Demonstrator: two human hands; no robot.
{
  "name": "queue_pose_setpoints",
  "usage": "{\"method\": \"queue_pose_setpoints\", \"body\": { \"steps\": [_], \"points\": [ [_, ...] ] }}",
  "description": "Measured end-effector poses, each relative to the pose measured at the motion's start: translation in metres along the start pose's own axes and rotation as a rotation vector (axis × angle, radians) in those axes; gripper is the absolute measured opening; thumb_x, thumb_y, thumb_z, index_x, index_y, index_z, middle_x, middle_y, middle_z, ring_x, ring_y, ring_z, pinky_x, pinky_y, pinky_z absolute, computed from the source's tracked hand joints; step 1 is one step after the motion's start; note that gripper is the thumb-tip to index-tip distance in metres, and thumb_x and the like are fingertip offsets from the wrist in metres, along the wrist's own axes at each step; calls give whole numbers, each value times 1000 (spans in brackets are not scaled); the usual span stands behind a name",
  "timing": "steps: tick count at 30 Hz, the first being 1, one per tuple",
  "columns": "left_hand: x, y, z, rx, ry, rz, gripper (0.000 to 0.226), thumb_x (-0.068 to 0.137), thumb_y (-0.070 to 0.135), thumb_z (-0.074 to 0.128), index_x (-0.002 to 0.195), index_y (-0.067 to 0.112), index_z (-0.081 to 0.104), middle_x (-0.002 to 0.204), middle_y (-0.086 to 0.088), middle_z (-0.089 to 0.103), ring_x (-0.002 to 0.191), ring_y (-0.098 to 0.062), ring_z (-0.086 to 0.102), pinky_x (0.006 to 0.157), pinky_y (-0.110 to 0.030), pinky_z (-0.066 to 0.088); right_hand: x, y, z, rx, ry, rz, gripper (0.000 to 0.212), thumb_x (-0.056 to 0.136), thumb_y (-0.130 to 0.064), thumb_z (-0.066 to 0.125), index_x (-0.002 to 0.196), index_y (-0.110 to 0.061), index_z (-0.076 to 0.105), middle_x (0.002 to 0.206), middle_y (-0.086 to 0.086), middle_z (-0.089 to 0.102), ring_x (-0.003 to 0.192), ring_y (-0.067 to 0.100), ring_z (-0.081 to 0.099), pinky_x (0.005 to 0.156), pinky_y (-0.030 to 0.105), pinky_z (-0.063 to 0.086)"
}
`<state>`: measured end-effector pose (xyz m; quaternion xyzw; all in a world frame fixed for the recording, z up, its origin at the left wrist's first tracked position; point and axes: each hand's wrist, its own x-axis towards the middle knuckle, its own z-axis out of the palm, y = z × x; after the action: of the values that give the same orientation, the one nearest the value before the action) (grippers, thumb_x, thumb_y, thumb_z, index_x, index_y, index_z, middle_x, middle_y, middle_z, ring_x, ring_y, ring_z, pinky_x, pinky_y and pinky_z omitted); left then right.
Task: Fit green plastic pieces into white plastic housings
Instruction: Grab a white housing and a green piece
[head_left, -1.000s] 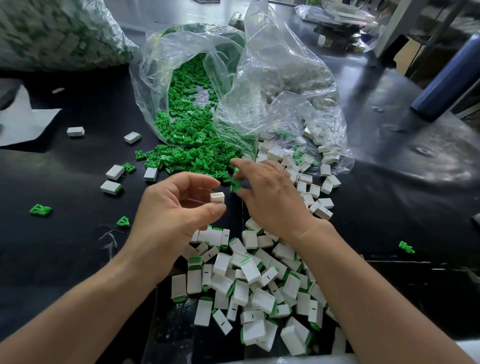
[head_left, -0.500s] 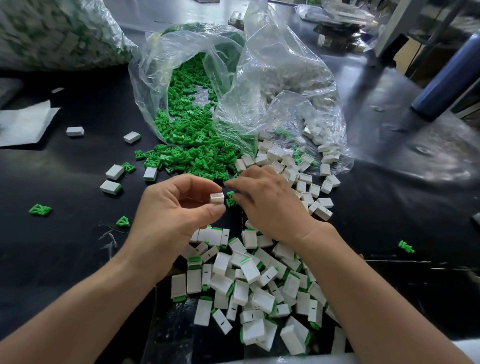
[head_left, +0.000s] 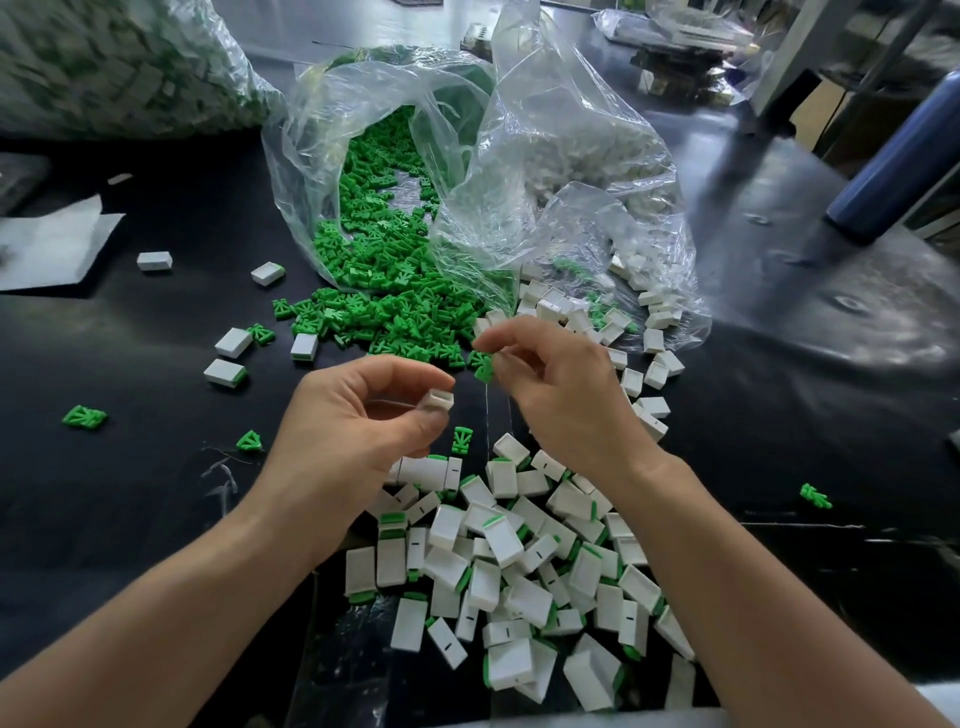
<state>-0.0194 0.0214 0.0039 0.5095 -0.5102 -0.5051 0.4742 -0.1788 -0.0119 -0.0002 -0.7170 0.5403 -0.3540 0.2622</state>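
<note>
My left hand (head_left: 353, 421) pinches a small white housing (head_left: 439, 401) between thumb and fingers, its open end turned toward the right. My right hand (head_left: 561, 395) is lifted off the table just right of it and holds a green piece (head_left: 483, 365) at its fingertips, a short gap from the housing. Behind the hands, loose green pieces (head_left: 395, 317) spill from a clear bag (head_left: 374, 171). White housings (head_left: 613, 322) spill from a second clear bag (head_left: 587, 156) at the right. A pile of housings with green ends (head_left: 519, 551) lies between my forearms.
Stray housings (head_left: 228, 353) and single green pieces (head_left: 84, 417) dot the black table (head_left: 130, 467) at the left. A large full bag (head_left: 114, 67) sits far left, white paper (head_left: 52, 244) beside it. A dark blue cylinder (head_left: 904, 156) stands far right.
My right hand has left the green heap and risen toward the left hand with a green piece in its fingers. The left hand has kept the white housing almost still.
</note>
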Motion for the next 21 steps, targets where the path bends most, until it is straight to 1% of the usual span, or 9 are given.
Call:
{"method": "queue_pose_setpoints", "body": {
  "steps": [1, 3, 5, 7, 12, 14, 17, 19, 21],
  "points": [
    [0, 0, 0, 1, 3, 2, 26, 72, -4, 70, 74, 22, 70, 67, 5, 70, 60, -3, 63, 53, -14, 50, -2, -2, -1, 69, -1, 19, 18, 90, -10, 54, 98, -19, 67, 67, -14, 55, 61, 0, 52, 59, 14, 44],
    [0, 0, 0, -15, 20, -4, 26, 70, -3, 72, 77, 22, 69, 68, 6, 70, 60, -3, 63, 54, -12, 49, -6, -5, -1, 156, -21, 23, 17, 89, -9, 57, 90, -23, 66, 70, -9, 61, 67, 7, 59, 68, 25, 53],
    [0, 0, -1, -23, 27, -10, 23, 70, -3, 73, 75, 19, 68, 68, 4, 70, 60, -5, 63, 53, -13, 49, -8, -10, -1, 230, -34, 21, 20, 86, -8, 60, 81, -27, 61, 72, -2, 65, 71, 16, 64, 74, 38, 55],
    [0, 0, -1, -17, 19, -9, 20, 71, -2, 72, 73, 17, 68, 68, 1, 71, 59, -7, 64, 53, -13, 49, -10, -12, -1, 274, -39, 9, 22, 86, -7, 62, 79, -28, 59, 72, -1, 66, 71, 17, 66, 73, 43, 55],
    [0, 1, 0, -15, 6, -8, 19, 73, -1, 71, 73, 18, 69, 68, -1, 71, 60, -8, 63, 53, -14, 50, -11, -14, -2, 255, -64, -19, 28, 85, -6, 61, 77, -32, 57, 71, -3, 64, 70, 17, 65, 71, 42, 56],
    [0, 1, 0, -18, -3, -11, 18, 72, 1, 71, 74, 18, 70, 66, 0, 71, 59, -7, 63, 53, -14, 49, -12, -15, -1, 221, -90, -30, 24, 85, -6, 62, 77, -29, 59, 72, -2, 64, 69, 14, 63, 70, 39, 55],
    [0, 1, 1, -32, -9, -11, 16, 72, 1, 71, 74, 17, 70, 63, 2, 70, 57, -5, 62, 51, -13, 48, -14, -16, 0, 187, -113, -42, 16, 84, -7, 64, 81, -23, 62, 71, -8, 62, 67, 9, 60, 69, 37, 54],
    [0, 1, 1, -28, -11, -13, 15, 72, 1, 71, 75, 16, 70, 63, 2, 70, 57, -4, 62, 51, -12, 47, -14, -17, 0, 179, -121, -44, 21, 84, -7, 63, 78, -27, 59, 70, -9, 61, 67, 11, 60, 68, 39, 54],
    [0, 0, 1, -23, -11, -11, 15, 72, 1, 70, 76, 15, 70, 63, 1, 70, 57, -5, 62, 51, -13, 48, -14, -17, -1, 189, -130, -34, 25, 85, -7, 62, 77, -30, 56, 71, -6, 62, 70, 16, 62, 69, 42, 53]
  ]
}}
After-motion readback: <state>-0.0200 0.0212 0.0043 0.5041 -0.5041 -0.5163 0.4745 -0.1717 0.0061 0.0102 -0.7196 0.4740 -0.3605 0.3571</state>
